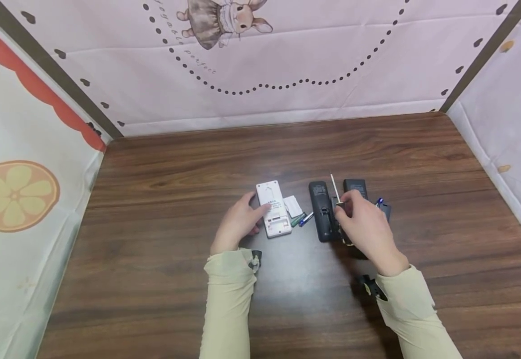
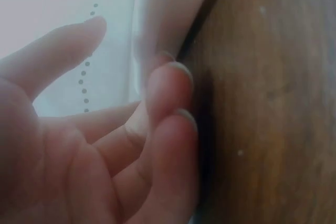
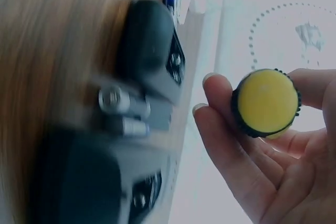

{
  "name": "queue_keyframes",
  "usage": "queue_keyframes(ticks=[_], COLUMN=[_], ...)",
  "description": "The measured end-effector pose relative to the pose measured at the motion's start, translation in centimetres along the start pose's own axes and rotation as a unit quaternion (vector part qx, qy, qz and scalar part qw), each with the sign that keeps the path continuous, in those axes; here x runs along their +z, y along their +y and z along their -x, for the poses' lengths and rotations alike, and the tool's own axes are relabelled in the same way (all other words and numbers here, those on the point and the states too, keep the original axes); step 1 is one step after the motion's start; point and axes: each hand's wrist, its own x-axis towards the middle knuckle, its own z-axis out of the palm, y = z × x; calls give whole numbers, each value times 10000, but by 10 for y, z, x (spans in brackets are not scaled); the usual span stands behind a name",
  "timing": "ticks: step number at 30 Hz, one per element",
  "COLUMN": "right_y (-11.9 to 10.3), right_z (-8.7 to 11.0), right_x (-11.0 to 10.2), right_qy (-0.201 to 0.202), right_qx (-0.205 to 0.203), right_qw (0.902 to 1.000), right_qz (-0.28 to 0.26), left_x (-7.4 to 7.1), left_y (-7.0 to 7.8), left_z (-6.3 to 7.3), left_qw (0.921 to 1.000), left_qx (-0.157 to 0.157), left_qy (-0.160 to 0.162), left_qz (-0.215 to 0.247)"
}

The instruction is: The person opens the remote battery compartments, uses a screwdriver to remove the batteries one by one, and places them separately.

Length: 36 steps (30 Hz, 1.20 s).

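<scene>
My left hand is at the left side of a white remote control, which lies back up with its battery compartment uncovered. In the left wrist view the thumb stands apart from the fingers, whose tips are close to the remote's edge. My right hand pinches a screwdriver by its yellow and black handle, the shaft pointing away toward the back of the table. Below the right hand lie a black remote control and a second black one, partly hidden.
Beside the white remote lie a small white cover, a green battery and a blue and white battery. Batteries lie between the black remotes. A dark piece is right of the hand. A printed cloth hangs behind the wooden table.
</scene>
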Motion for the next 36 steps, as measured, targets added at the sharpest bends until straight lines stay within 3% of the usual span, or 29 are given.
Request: queue_keyframes(ticks=[4,9,14,21,28,36], right_y=[17,47,74,101,112,108], right_z=[3,6,8,7,1,2], right_x=[-13,-28,-41,-45,-37,-27], right_qy=[240,302,-28,-529,-622,-878], right_qx=[59,460,859,1104,1171,1030], right_qw=[9997,9982,9950,9894,9881,9877], right_qz=[93,253,505,781,774,789], left_x=[-1,4,8,10,11,5], left_y=[-1,0,0,5,7,0], left_z=[1,5,7,5,2,7], left_qw=[9999,9993,9985,9972,9989,9978], left_qx=[-106,-223,-145,-29,-40,-182], left_qy=[-118,-117,-41,16,78,66], left_qz=[61,-274,-535,-746,-457,-629])
